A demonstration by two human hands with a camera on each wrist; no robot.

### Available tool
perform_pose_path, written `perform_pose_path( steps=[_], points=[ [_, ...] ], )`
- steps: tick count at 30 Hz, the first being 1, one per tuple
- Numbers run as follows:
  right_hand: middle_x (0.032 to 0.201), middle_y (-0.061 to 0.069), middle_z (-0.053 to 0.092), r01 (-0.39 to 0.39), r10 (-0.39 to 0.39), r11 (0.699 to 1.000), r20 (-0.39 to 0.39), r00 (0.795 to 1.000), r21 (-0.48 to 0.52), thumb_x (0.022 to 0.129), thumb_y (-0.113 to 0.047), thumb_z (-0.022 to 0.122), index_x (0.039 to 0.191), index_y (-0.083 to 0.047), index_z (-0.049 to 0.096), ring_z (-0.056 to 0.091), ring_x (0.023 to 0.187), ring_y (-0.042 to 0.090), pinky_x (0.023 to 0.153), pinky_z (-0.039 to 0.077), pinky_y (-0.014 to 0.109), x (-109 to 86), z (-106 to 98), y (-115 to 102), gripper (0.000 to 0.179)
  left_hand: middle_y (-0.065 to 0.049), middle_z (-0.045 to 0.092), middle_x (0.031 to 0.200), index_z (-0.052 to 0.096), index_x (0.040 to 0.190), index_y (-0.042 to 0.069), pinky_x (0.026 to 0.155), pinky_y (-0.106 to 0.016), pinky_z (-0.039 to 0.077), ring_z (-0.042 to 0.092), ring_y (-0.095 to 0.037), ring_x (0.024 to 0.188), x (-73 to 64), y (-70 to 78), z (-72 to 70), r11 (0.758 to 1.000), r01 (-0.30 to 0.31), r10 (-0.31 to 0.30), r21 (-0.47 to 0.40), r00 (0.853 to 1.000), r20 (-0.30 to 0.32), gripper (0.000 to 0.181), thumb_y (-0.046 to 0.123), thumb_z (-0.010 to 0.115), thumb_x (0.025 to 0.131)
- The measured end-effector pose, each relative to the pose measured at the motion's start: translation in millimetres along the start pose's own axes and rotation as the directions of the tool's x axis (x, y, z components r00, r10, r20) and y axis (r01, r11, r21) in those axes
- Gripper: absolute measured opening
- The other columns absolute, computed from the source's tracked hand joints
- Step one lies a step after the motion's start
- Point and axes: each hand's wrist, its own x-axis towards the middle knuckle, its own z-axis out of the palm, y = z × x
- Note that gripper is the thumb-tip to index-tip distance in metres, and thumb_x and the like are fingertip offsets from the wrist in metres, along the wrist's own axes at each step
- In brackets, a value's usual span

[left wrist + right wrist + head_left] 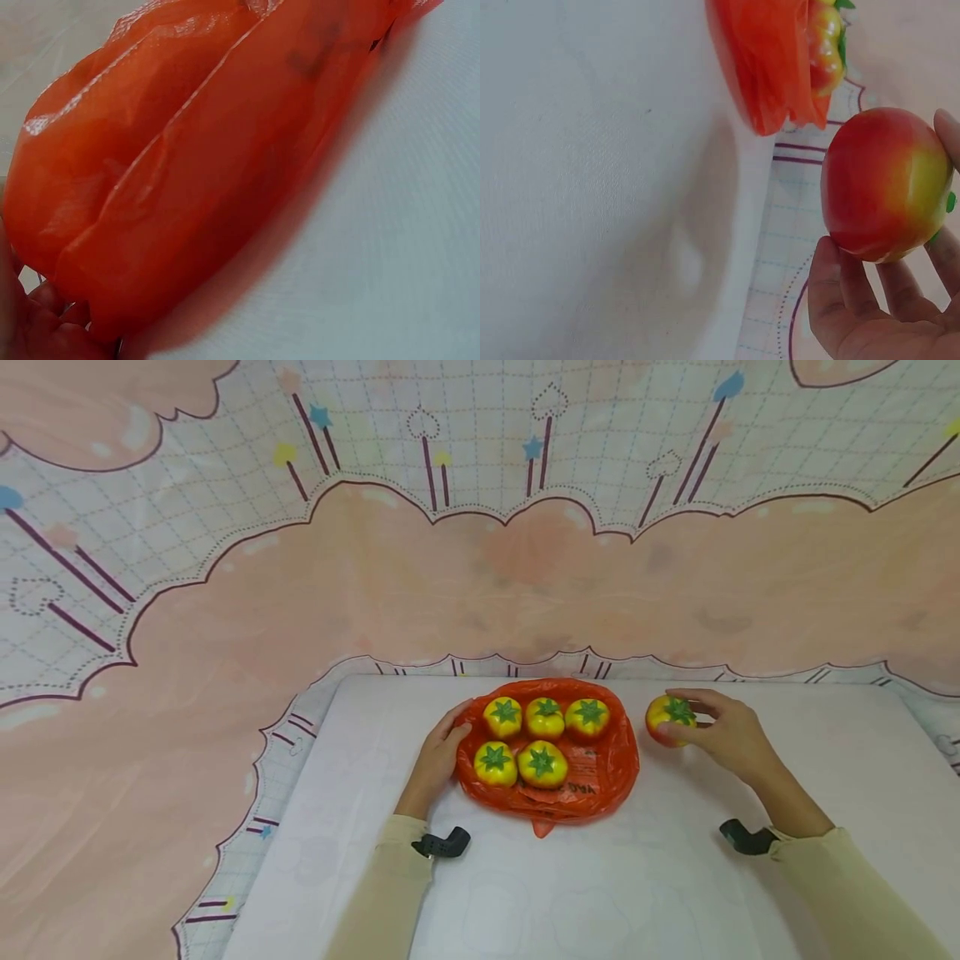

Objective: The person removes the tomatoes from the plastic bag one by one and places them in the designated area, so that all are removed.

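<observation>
A red plastic bag (pixel 592 793) sits on the table with its mouth spread wide and its edge rolled back. Inside are several yellow-and-red toy tomatoes (pixel 543 765) with green star-shaped leaves, three along the back and others in front. My left hand (pixel 441 758) grips the bag's left rim, thumb over the edge. The left wrist view shows its fingers (pixel 56 319) against the bag's red side (pixel 187 195). To the right of the bag, my right hand (pixel 731 735) holds another toy tomato (pixel 885 184) between thumb and fingers, above the table, leaves facing the palm.
The white table (pixel 525 893) extends around the bag, with its far edge just behind it. A printed cloth (pixel 480 585) in peach and white hangs behind the table. Black wrist devices (pixel 442 842) sit at both sleeve cuffs. A hand shadow (pixel 682 225) falls on the table.
</observation>
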Motion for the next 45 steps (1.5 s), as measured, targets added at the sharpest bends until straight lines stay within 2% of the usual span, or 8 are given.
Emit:
perform_pose_path(
  steps=[7,17,23,37,45],
  points=[
    [0.157,0.020,0.043,0.007,-0.007,1.000,-0.014,1.000,0.004,0.085,-0.061,0.074,0.150,-0.018,0.052,0.040,0.140,0.052,0.098,0.052,0.066,5.5,-0.6,4.9,0.080,0.014,0.043,0.158,0.050,0.145,0.046,0.123,-0.048,0.034,0.034,-0.016,0.152,-0.5,0.0,0.5,1.000,0.001,-0.001,0.004,1.000,-0.004,0.041,0.037,0.049,0.106],
    [0.157,0.022,0.042,-0.020,0.020,1.000,-0.001,1.000,0.023,0.085,-0.060,0.074,0.151,-0.017,0.050,0.038,0.141,0.052,0.099,0.052,0.065,15.1,6.5,9.0,0.082,0.014,0.044,0.158,0.051,0.146,0.045,0.123,-0.047,0.034,0.035,-0.016,0.152,-1.1,1.5,0.7,1.000,-0.004,0.004,0.000,1.000,-0.007,0.041,0.036,0.050,0.106],
    [0.157,0.021,0.043,0.003,-0.003,1.000,0.004,1.000,0.012,0.086,-0.059,0.073,0.149,-0.017,0.052,0.040,0.140,0.052,0.098,0.053,0.065,20.7,9.4,14.2,0.078,0.013,0.044,0.158,0.051,0.146,0.043,0.124,-0.047,0.033,0.035,-0.016,0.152,-0.6,0.5,0.5,1.000,-0.019,0.019,-0.010,1.000,0.000,0.041,0.035,0.049,0.106],
    [0.154,0.024,0.045,-0.049,0.049,0.999,0.031,0.998,-0.010,0.084,-0.064,0.073,0.149,-0.016,0.051,0.040,0.140,0.050,0.094,0.059,0.054,29.9,12.9,23.9,0.084,0.014,0.044,0.158,0.050,0.146,0.046,0.123,-0.048,0.034,0.035,-0.016,0.152,0.8,-1.9,-0.6,1.000,-0.004,0.004,-0.001,1.000,0.004,0.041,0.038,0.049,0.106],
    [0.155,0.025,0.044,-0.054,0.054,0.999,0.042,0.998,-0.007,0.085,-0.061,0.074,0.150,-0.015,0.051,0.040,0.140,0.051,0.096,0.057,0.056,29.5,13.1,22.2,0.083,0.014,0.044,0.158,0.050,0.145,0.047,0.123,-0.048,0.034,0.036,-0.017,0.152,1.1,-1.6,-0.5,1.000,-0.002,0.002,0.011,1.000,0.000,0.041,0.040,0.050,0.105]
  ],
)
